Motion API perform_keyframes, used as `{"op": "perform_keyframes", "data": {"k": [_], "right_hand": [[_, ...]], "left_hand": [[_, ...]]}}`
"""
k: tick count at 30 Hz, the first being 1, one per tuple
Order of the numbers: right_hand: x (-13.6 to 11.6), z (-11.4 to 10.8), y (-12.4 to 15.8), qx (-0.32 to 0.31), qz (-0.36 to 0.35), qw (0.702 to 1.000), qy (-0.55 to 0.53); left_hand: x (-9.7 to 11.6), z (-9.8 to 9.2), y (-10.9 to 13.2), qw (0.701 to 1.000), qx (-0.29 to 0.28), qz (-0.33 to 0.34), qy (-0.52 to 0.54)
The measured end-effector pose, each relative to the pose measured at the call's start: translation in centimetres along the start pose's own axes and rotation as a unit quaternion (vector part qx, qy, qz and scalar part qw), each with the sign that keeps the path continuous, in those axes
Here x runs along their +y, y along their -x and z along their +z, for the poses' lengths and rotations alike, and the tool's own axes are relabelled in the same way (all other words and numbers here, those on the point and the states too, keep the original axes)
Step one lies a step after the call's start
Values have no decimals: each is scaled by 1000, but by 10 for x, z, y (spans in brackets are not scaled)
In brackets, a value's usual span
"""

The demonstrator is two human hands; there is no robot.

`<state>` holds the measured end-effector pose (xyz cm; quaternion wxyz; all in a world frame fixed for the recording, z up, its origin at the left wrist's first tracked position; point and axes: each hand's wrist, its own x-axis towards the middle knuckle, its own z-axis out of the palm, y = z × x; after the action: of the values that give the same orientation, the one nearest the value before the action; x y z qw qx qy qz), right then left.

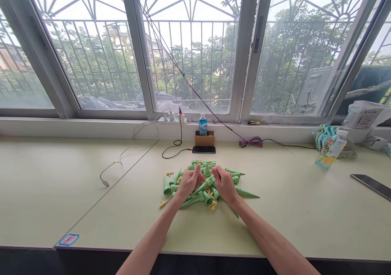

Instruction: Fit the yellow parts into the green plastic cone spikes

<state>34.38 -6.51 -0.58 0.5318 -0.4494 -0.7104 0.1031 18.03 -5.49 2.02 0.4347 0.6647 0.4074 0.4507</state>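
Observation:
A pile of green plastic plant-watering spikes (208, 199) lies on the table, tapered cones with ridged caps, mixed with small yellow T-shaped valves (164, 204). Over the left part of the pile is my left hand (190, 182), its fingers curled and its thumb raised. My right hand (225, 182) is closed too, a short way to the right, knuckles up and fingers turned inward. Whatever either hand pinches is hidden by the fingers. Between the hands a green cone (207, 170) stands point up among the others.
Behind the pile, a phone (204, 149) on a charging cable lies before a small cardboard box (205, 139) and a blue-labelled bottle (203, 125). To the right are a tilted drink bottle (331, 150) and another phone (372, 186). A loose white cable (105, 181) lies left.

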Motion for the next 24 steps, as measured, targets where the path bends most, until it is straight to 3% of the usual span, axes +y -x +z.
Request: {"op": "perform_keyframes", "data": {"k": [6, 18, 24], "right_hand": [[-2, 0, 0, -21, -36, 999, -33], [-1, -2, 0, -38, -49, 997, -48], [-3, -3, -1, -34, -51, 997, -49]], "left_hand": [[1, -1, 4, 996, -80, -42, -5], [1, -2, 3, 995, -76, -70, -10], [-1, -3, 3, 996, -76, -54, -9]]}}
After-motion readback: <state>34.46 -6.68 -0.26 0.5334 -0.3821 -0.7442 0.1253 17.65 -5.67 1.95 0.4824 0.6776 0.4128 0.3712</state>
